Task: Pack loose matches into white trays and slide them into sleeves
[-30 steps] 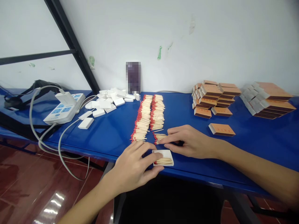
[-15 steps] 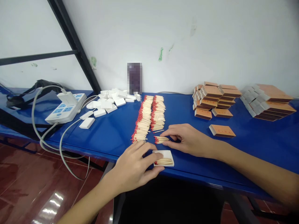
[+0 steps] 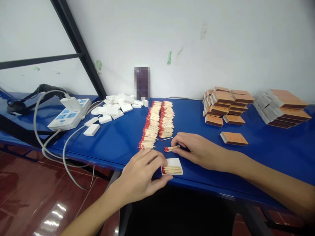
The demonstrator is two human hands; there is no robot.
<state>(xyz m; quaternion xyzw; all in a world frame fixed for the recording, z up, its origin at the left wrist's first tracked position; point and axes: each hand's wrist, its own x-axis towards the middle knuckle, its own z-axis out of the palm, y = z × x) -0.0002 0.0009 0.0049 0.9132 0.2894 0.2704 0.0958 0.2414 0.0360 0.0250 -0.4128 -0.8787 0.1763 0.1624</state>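
Observation:
My right hand (image 3: 194, 149) pinches a small bunch of matches (image 3: 169, 148) between thumb and fingers, red heads pointing left. Just below it, near the table's front edge, lies a white matchbox tray (image 3: 175, 162) with matches (image 3: 172, 169) along its front side. My left hand (image 3: 147, 173) is closed around the left end of this tray, thumb at the front and fingers at the back. Behind my hands two long rows of red-headed matches (image 3: 151, 126) run toward the wall, and one loose match (image 3: 167, 139) lies by the right row's near end.
White matchbox trays (image 3: 112, 109) are heaped at the back left, beside a power strip (image 3: 70, 114) with cables. Orange matchboxes (image 3: 222, 96) stand stacked at the back right, with another stack (image 3: 290, 109) farther right. A single matchbox (image 3: 234, 138) lies nearer. A pixelated dark object (image 3: 142, 82) leans on the wall.
My right fingers have squeezed the spread matches into a tighter bunch and shifted slightly right. My left index finger has drawn back from over the tray, showing more of the matches inside.

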